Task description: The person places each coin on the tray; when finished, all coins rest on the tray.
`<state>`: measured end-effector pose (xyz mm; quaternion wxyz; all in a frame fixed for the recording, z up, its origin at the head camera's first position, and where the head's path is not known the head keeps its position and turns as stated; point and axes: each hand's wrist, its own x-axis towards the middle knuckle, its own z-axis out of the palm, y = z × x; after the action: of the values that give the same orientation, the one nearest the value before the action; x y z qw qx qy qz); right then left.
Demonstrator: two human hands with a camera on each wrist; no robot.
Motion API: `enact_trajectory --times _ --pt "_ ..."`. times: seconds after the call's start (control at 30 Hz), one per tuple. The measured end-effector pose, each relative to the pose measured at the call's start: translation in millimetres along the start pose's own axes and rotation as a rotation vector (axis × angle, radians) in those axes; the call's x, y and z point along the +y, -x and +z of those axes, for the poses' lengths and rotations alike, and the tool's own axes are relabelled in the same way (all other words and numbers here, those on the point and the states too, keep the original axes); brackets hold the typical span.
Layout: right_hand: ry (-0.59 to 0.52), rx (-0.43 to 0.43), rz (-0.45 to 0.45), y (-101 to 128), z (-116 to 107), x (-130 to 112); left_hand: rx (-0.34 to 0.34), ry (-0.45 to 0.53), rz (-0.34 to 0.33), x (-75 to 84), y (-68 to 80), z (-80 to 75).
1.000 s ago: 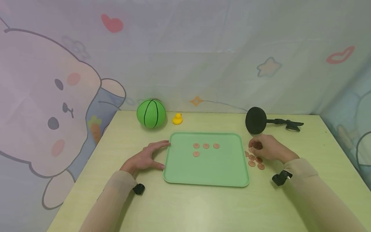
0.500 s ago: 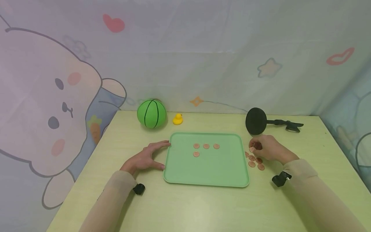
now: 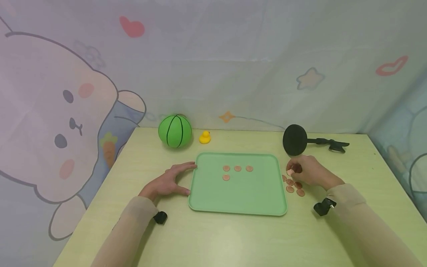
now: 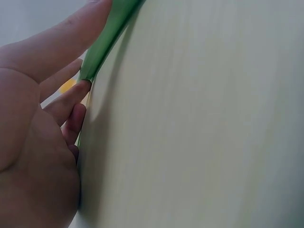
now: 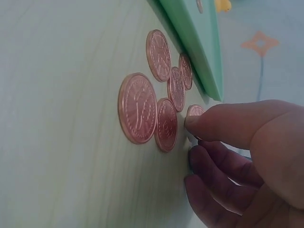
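A light green tray lies on the table with several copper coins on it, three in a row and one below. My left hand rests at the tray's left rim, thumb and fingers spread and fairly straight against its edge. To the right of the tray my right hand pinches a copper coin between thumb and fingers, low over the table. More copper coins lie loosely grouped below that hand, close to the tray's right side.
At the back left are a green ball with black lines and a yellow rubber duck. A black round-headed stand with a clip end lies behind my right hand. A patterned cloth hangs behind the table.
The coin at my right fingertips has tipped slightly and shows more of its face. The left hand and tray have stayed in place.
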<state>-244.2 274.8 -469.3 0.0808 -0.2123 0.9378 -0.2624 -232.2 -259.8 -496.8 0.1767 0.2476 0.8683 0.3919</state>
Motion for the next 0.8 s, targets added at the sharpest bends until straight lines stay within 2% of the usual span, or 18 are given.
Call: enact_trajectory --times 0.27,0.53,0.8 --pt "-0.005 0.035 -0.040 -0.2 1.7 0.5 0.004 -0.003 -0.015 -0.8 -0.4 0.5" --pt "-0.043 -0.004 -0.011 -0.5 -0.1 -1.2 0.001 0.000 -0.025 -0.9 0.3 0.8" --pt "-0.042 -0.014 -0.025 2.8 -4.3 -4.5 0.003 0.001 -0.025 -0.9 -0.2 0.3"
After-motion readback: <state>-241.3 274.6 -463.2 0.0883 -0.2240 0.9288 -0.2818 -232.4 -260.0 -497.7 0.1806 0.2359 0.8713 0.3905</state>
